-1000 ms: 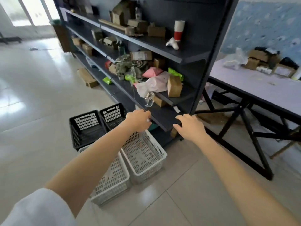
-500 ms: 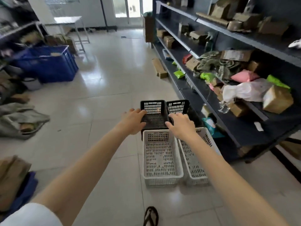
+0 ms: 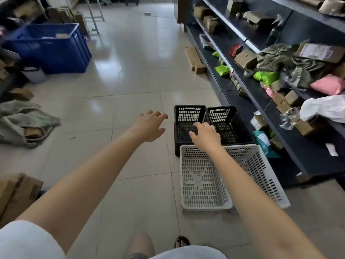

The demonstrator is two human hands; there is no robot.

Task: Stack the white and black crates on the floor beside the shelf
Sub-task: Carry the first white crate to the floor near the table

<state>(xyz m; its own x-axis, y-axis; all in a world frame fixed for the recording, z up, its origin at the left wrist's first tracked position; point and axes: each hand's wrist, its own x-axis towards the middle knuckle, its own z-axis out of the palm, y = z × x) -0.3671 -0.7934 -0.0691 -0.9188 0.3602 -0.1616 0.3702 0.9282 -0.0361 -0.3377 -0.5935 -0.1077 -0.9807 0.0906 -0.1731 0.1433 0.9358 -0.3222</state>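
Both hands spread, empty: left hand now clear left of black crates, right hand over them, white crates under right forearm, closer than before.

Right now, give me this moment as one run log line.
stage: reaching | left hand: open, empty, above floor | right hand: open, over black crates | white crates: on floor by shelf | stacked: not yet

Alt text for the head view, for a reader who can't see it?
Two bare hands, left and right, reach open toward two black crates standing side by side on the tiled floor, beyond white crates, beside a cluttered dark shelf.
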